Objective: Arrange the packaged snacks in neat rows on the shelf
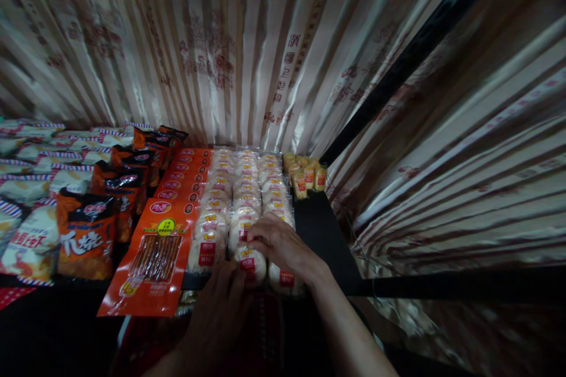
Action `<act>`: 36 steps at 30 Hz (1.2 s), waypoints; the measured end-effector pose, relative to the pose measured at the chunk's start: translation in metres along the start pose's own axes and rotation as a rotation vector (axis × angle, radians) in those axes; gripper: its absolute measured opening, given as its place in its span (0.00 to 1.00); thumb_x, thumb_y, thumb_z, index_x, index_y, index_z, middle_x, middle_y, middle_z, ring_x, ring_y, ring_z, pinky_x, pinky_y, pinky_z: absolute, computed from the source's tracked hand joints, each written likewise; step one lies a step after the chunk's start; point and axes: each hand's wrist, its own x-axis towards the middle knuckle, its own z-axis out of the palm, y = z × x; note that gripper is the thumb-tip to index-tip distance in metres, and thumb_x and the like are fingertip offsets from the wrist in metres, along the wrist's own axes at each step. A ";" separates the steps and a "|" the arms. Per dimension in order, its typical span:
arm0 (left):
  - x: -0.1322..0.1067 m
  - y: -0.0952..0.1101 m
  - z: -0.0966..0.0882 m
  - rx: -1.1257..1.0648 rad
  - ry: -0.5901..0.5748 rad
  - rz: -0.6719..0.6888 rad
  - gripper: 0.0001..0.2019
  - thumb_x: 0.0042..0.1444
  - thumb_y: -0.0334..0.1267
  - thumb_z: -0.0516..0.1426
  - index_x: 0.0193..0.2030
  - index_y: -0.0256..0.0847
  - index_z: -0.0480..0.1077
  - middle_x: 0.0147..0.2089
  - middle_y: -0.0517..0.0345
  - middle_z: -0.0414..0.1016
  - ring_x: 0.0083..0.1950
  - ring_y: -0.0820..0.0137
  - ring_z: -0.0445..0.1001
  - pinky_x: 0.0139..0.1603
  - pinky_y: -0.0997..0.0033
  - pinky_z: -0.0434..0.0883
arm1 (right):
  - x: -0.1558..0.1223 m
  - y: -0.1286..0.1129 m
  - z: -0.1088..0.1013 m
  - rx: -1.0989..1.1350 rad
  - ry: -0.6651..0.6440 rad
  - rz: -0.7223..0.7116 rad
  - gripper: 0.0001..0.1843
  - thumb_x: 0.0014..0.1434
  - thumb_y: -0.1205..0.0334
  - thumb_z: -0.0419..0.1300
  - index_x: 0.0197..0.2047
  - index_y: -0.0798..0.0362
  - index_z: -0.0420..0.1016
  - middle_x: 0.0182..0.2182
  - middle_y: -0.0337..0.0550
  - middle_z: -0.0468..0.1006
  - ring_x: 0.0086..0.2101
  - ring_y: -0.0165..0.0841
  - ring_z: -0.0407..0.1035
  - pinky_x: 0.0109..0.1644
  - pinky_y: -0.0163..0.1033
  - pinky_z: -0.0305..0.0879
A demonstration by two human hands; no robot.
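Clear-wrapped packs of round white rice crackers (pixel 207 238) with red labels lie in three columns on a dark shelf. My right hand (pixel 285 244) reaches over the front of the middle and right columns, its thumb and fingers pinched on the front middle rice cracker pack (pixel 248 265). At that pack's near left corner, my left hand (pixel 223 288) has its fingers bent against the wrapper; it is in shadow and its fingertips are partly hidden. Left of the crackers is a row of overlapping flat orange packets (pixel 150 247), the front one with brown sticks behind a window.
Orange-and-black snack bags (pixel 86 238) and white striped bags (pixel 30 241) fill the left of the shelf (pixel 316 230). Small yellow cups (pixel 305 174) stand at the back right. A printed curtain (pixel 247 41) hangs behind, and a black pole (pixel 398 70) slants along the right.
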 end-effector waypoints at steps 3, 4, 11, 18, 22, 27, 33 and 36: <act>0.008 -0.001 -0.006 -0.008 -0.009 0.047 0.12 0.63 0.34 0.44 0.49 0.39 0.63 0.47 0.49 0.68 0.49 0.64 0.70 0.48 0.61 0.73 | 0.002 0.003 0.001 0.040 0.030 -0.019 0.06 0.62 0.66 0.56 0.38 0.51 0.75 0.34 0.39 0.78 0.37 0.31 0.66 0.45 0.36 0.58; 0.009 -0.002 -0.008 -0.016 -0.026 0.067 0.12 0.63 0.32 0.43 0.49 0.40 0.64 0.47 0.50 0.68 0.50 0.64 0.69 0.49 0.61 0.73 | 0.002 0.004 0.002 0.044 0.040 -0.020 0.07 0.62 0.67 0.55 0.38 0.51 0.75 0.34 0.39 0.78 0.37 0.31 0.66 0.45 0.36 0.59; 0.015 -0.012 -0.011 -0.002 0.000 0.045 0.15 0.62 0.28 0.41 0.52 0.35 0.61 0.50 0.45 0.67 0.54 0.62 0.68 0.49 0.63 0.73 | 0.003 0.009 0.004 0.061 0.125 0.000 0.09 0.62 0.69 0.54 0.40 0.51 0.75 0.35 0.41 0.78 0.39 0.32 0.67 0.45 0.38 0.61; 0.017 -0.012 -0.004 0.075 -0.023 0.106 0.16 0.61 0.27 0.44 0.53 0.33 0.62 0.55 0.43 0.65 0.59 0.56 0.63 0.53 0.56 0.71 | 0.005 0.012 0.004 0.067 0.219 0.118 0.08 0.59 0.69 0.57 0.41 0.51 0.75 0.34 0.41 0.78 0.37 0.32 0.70 0.44 0.37 0.63; 0.015 -0.012 0.004 0.110 0.031 0.122 0.17 0.59 0.26 0.45 0.54 0.33 0.61 0.56 0.42 0.64 0.59 0.57 0.63 0.54 0.56 0.70 | 0.005 0.011 0.007 0.060 0.226 0.173 0.08 0.59 0.68 0.58 0.41 0.50 0.76 0.33 0.40 0.79 0.36 0.32 0.70 0.43 0.37 0.63; 0.017 -0.012 0.010 0.130 -0.004 0.118 0.17 0.60 0.27 0.44 0.55 0.32 0.61 0.55 0.42 0.66 0.59 0.58 0.64 0.55 0.55 0.68 | 0.008 0.011 0.010 0.035 0.243 0.161 0.08 0.59 0.66 0.59 0.42 0.50 0.76 0.34 0.42 0.78 0.37 0.33 0.70 0.43 0.37 0.64; 0.017 -0.014 0.020 0.200 -0.068 0.106 0.18 0.59 0.27 0.45 0.55 0.34 0.63 0.57 0.44 0.66 0.58 0.58 0.65 0.55 0.55 0.67 | 0.010 0.014 0.014 0.024 0.269 0.140 0.07 0.59 0.67 0.59 0.41 0.50 0.75 0.34 0.42 0.78 0.37 0.33 0.70 0.43 0.38 0.65; 0.019 -0.012 0.020 0.205 -0.104 0.089 0.18 0.58 0.26 0.46 0.54 0.35 0.64 0.56 0.46 0.67 0.58 0.59 0.66 0.57 0.54 0.66 | 0.009 0.014 0.014 0.008 0.296 0.097 0.07 0.60 0.67 0.58 0.41 0.51 0.75 0.35 0.42 0.78 0.38 0.34 0.69 0.44 0.39 0.64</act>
